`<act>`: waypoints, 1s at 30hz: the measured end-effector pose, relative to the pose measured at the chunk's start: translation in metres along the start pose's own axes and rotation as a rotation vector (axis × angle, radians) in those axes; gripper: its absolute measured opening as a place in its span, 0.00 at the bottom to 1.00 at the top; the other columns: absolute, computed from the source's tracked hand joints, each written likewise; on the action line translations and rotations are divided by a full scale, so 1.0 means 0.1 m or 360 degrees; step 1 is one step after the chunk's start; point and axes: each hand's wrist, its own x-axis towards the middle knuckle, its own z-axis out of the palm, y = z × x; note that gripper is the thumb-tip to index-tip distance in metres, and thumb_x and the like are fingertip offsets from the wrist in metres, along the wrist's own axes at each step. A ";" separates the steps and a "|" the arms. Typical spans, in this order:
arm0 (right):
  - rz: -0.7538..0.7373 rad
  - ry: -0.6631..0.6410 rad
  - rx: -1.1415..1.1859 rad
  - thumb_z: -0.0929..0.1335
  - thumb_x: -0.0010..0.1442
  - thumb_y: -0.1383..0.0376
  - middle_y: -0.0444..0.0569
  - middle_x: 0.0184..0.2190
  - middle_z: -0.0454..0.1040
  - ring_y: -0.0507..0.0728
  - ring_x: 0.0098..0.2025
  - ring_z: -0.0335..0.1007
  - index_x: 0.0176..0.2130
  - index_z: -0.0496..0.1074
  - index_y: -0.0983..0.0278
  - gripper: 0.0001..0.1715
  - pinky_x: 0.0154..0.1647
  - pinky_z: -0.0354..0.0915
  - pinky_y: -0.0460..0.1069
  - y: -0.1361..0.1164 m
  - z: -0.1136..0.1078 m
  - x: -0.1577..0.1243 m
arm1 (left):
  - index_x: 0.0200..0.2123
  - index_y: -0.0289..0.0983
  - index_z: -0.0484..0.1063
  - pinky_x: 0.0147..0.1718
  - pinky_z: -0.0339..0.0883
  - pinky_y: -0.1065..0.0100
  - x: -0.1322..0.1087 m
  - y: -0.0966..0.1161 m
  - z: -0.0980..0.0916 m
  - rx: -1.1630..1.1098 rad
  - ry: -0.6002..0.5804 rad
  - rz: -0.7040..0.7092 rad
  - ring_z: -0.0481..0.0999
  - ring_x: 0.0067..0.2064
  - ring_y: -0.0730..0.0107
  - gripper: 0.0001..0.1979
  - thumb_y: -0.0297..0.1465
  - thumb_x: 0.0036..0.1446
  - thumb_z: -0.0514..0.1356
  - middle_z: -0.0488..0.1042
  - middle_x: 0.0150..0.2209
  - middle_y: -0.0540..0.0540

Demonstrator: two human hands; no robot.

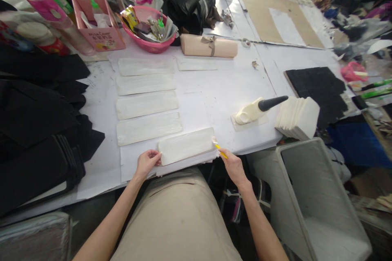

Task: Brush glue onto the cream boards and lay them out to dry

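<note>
**Two hands at a white strip, near table edge**

Far left, black fabric (39,130) is piled on the table (208,94); beside it, four pale strips (147,105) lie in a column. The left hand (148,162) pinches the left end of the white strip (186,145) at the near edge. At the strip's right end, the right hand (234,166) grips a yellow-handled brush (218,147) — bristles touching the strip. Further right lie a cream bottle (257,109) and a stack of white pieces (297,117).

Strip (186,146) at table (211,98) front edge; four strips (147,104) behind; paper stack (298,117) right.
</note>
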 end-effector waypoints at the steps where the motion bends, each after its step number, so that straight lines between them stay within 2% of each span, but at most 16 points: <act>1: 0.0040 0.0003 0.0013 0.58 0.70 0.59 0.50 0.39 0.79 0.59 0.36 0.77 0.50 0.72 0.60 0.18 0.37 0.70 0.51 -0.03 -0.05 0.01 | 0.25 0.34 0.71 0.21 0.70 0.71 0.00 0.00 0.00 -0.0002 -0.0001 -0.0004 0.74 0.20 0.70 0.15 0.39 0.39 0.68 0.74 0.18 0.49; 3: 0.0079 0.0088 0.0039 0.59 0.70 0.58 0.50 0.39 0.79 0.58 0.36 0.77 0.50 0.72 0.60 0.18 0.38 0.70 0.50 -0.08 -0.09 0.04 | 0.25 0.34 0.71 0.21 0.70 0.71 0.01 0.01 -0.01 -0.0009 -0.0018 -0.0018 0.74 0.20 0.70 0.16 0.40 0.38 0.68 0.74 0.18 0.48; 6: -0.0026 0.0183 -0.0013 0.58 0.70 0.58 0.53 0.42 0.79 0.60 0.40 0.77 0.50 0.72 0.63 0.19 0.41 0.70 0.52 -0.11 0.02 0.07 | 0.26 0.33 0.71 0.21 0.70 0.72 0.02 0.02 -0.02 -0.0022 -0.0064 -0.0042 0.74 0.20 0.70 0.17 0.40 0.38 0.68 0.74 0.18 0.48; 10: -0.0151 0.0059 -0.0146 0.56 0.71 0.60 0.56 0.38 0.79 0.59 0.35 0.75 0.49 0.73 0.65 0.21 0.38 0.69 0.51 -0.22 0.30 -0.05 | 0.26 0.33 0.71 0.21 0.70 0.72 0.03 0.01 -0.03 -0.0032 -0.0075 -0.0038 0.74 0.21 0.71 0.17 0.40 0.38 0.68 0.74 0.18 0.49; 13: -0.0196 0.0007 -0.0091 0.56 0.71 0.59 0.57 0.36 0.79 0.58 0.33 0.74 0.49 0.73 0.65 0.23 0.37 0.69 0.51 -0.47 0.47 -0.21 | 0.26 0.33 0.71 0.20 0.69 0.72 0.04 0.00 -0.04 -0.0056 -0.0068 -0.0038 0.74 0.21 0.70 0.17 0.40 0.38 0.69 0.74 0.18 0.49; 18: -0.0221 -0.0158 0.0374 0.58 0.70 0.59 0.54 0.41 0.78 0.58 0.37 0.75 0.50 0.72 0.62 0.19 0.40 0.70 0.51 -0.96 0.61 -0.39 | 0.26 0.34 0.71 0.20 0.69 0.71 0.04 0.01 -0.04 -0.0079 -0.0078 -0.0055 0.74 0.20 0.70 0.18 0.40 0.36 0.69 0.74 0.18 0.49; 21: -0.0098 -0.0235 0.0819 0.60 0.69 0.60 0.51 0.43 0.78 0.56 0.41 0.76 0.51 0.70 0.60 0.16 0.43 0.70 0.49 -1.10 0.65 -0.43 | 0.25 0.34 0.70 0.20 0.69 0.71 0.02 0.02 -0.03 -0.0076 -0.0068 -0.0048 0.74 0.20 0.70 0.18 0.40 0.35 0.69 0.74 0.18 0.49; 24: 0.0155 -0.0120 0.1111 0.60 0.69 0.60 0.47 0.35 0.78 0.55 0.37 0.76 0.50 0.70 0.61 0.15 0.41 0.71 0.48 -1.01 0.66 -0.39 | 0.25 0.34 0.71 0.19 0.67 0.72 0.01 0.01 -0.04 -0.0008 -0.0049 0.0009 0.73 0.20 0.70 0.17 0.40 0.37 0.68 0.73 0.17 0.49; 26: 0.0314 0.0072 0.1153 0.60 0.69 0.59 0.47 0.31 0.77 0.55 0.34 0.76 0.48 0.70 0.63 0.15 0.38 0.72 0.49 -0.83 0.62 -0.33 | 0.25 0.35 0.71 0.19 0.66 0.72 0.01 -0.01 -0.05 0.0064 -0.0060 0.0070 0.72 0.20 0.70 0.15 0.40 0.40 0.67 0.73 0.17 0.49; 30: 0.0583 0.0547 0.0846 0.60 0.68 0.55 0.50 0.30 0.77 0.58 0.31 0.77 0.46 0.69 0.65 0.19 0.36 0.73 0.51 -0.43 0.44 -0.26 | 0.25 0.36 0.71 0.19 0.66 0.72 0.01 -0.06 -0.06 0.0203 -0.0088 0.0189 0.72 0.19 0.69 0.13 0.40 0.43 0.65 0.72 0.16 0.50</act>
